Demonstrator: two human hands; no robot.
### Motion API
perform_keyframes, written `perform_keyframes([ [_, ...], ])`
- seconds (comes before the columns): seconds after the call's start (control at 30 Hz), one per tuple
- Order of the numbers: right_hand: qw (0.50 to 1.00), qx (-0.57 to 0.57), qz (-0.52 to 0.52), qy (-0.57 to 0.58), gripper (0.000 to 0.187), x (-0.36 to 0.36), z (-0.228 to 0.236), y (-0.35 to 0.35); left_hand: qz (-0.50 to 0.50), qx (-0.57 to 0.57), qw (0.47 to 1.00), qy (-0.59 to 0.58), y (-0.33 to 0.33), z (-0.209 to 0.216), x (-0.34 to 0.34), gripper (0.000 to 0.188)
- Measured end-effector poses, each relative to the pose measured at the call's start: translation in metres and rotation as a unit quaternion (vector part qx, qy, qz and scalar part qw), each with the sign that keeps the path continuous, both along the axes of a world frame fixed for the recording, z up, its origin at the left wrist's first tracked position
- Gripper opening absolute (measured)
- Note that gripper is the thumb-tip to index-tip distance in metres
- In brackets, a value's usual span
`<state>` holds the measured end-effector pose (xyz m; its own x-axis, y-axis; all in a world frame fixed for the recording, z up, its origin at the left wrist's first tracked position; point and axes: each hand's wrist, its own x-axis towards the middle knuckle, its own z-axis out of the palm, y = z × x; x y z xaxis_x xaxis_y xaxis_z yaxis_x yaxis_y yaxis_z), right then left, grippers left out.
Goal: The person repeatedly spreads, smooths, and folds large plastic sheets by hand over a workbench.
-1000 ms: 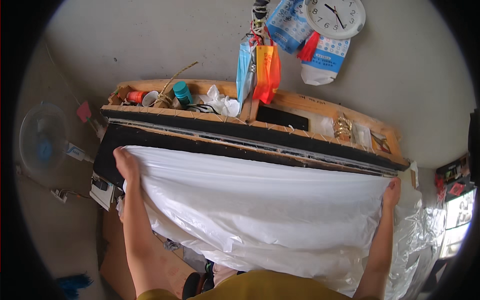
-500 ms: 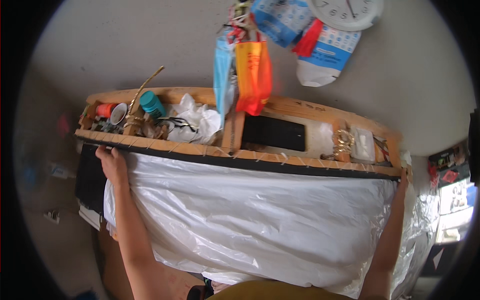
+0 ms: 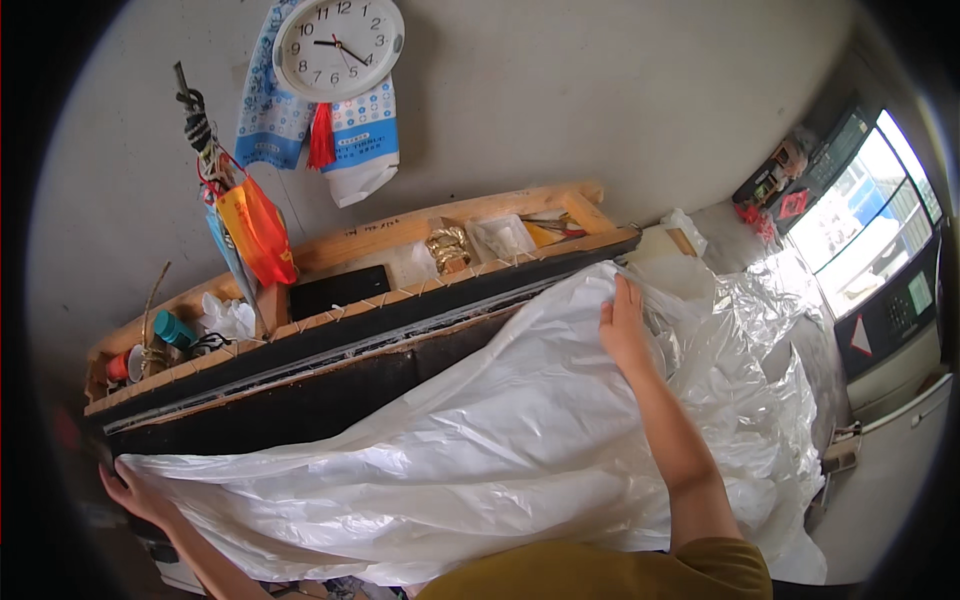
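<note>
A white plastic sheet [image 3: 450, 420] lies crumpled across a dark, long surface in front of me. At its left corner my left hand [image 3: 140, 495] is closed on the sheet's edge, thumb and fingers close to the black side. My right hand [image 3: 626, 325] rests on the sheet's upper right part, fingers stretched out and thumb apart. Between the sheet and the wooden rack, a dark panel [image 3: 330, 405] with a worn brown edge lies uncovered on the left and middle. A black strip [image 3: 420, 310] is laced along the rack's front.
The wooden rack [image 3: 390, 232] holds a teal bottle [image 3: 174, 328], an orange roll [image 3: 120, 366], a black flat object [image 3: 340, 292] and gold cord [image 3: 450, 248]. Bags [image 3: 258, 232] and a clock [image 3: 339, 48] hang on the wall. Shiny clear plastic [image 3: 770, 370] spreads right, near a window [image 3: 870, 210].
The sheet's left part has come away from the black strip toward me, baring the dark panel. My left hand moved nearer with it. The view has turned to the right.
</note>
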<state>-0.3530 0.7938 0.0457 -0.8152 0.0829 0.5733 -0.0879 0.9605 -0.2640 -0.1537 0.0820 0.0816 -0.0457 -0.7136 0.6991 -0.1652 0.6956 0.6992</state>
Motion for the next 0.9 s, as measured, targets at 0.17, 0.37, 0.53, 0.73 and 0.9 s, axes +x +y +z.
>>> perform_keyframes([
  [0.17, 0.952, -0.270, -0.133, -0.054, 0.036, -0.007, -0.033, -0.001, -0.335, -0.363, 0.766, -0.412, 0.218, 0.021, -0.012, 0.026],
  [0.37, 0.498, -0.741, 0.130, -0.431, 0.013, 0.155, 0.011, -0.133, -0.030, -0.082, 0.858, -0.506, 0.066, -0.062, 0.141, 0.025],
  [0.53, 0.564, -0.644, 0.251, -0.452, 0.016, 0.185, 0.018, -0.169, -0.191, -0.111, 0.542, -0.811, 0.120, -0.025, 0.130, 0.016],
  [0.73, 0.623, -0.649, 0.309, -0.309, 0.017, 0.183, 0.015, -0.150, -0.662, -0.033, 0.681, -0.313, 0.391, 0.039, -0.024, 0.031],
  [0.9, 0.983, 0.018, 0.184, 0.018, 0.058, 0.125, 0.030, -0.044, -0.716, 0.301, 0.610, -0.157, 0.381, -0.030, -0.047, 0.025],
])
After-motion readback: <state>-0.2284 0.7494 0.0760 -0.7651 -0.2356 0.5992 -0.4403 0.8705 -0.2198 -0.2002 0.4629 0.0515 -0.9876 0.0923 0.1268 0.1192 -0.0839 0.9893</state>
